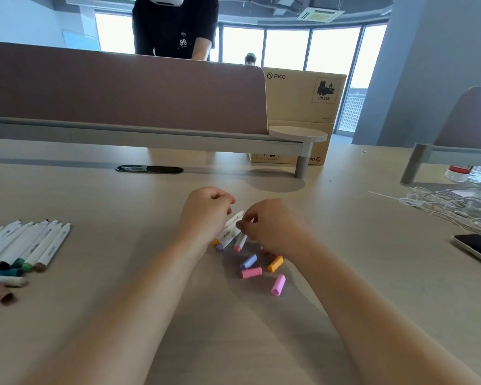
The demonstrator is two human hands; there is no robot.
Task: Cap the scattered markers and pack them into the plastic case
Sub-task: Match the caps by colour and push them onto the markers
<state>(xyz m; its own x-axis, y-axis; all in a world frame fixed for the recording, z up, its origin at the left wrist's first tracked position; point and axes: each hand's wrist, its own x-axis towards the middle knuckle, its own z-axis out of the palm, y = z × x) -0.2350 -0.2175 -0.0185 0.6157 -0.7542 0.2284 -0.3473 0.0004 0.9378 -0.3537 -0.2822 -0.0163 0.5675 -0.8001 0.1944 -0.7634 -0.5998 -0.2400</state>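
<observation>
Fingers point(245, 224) of the right hand point(275, 232) pinch, left hand point(206, 215) clutches, one marker bunch point(229, 235) over the bench point(95, 315); loose caps point(251, 272) lie just beside, more markers point(39, 245) wait far left, no case visible. Early going, I'd judge.

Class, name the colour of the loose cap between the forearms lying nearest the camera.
Pink; the cap shows best in the head view.

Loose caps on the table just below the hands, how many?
4: periwinkle cap, pink cap below it, orange cap to the right, lilac-pink cap nearest camera. Red bits by the right hand may be more.
</observation>
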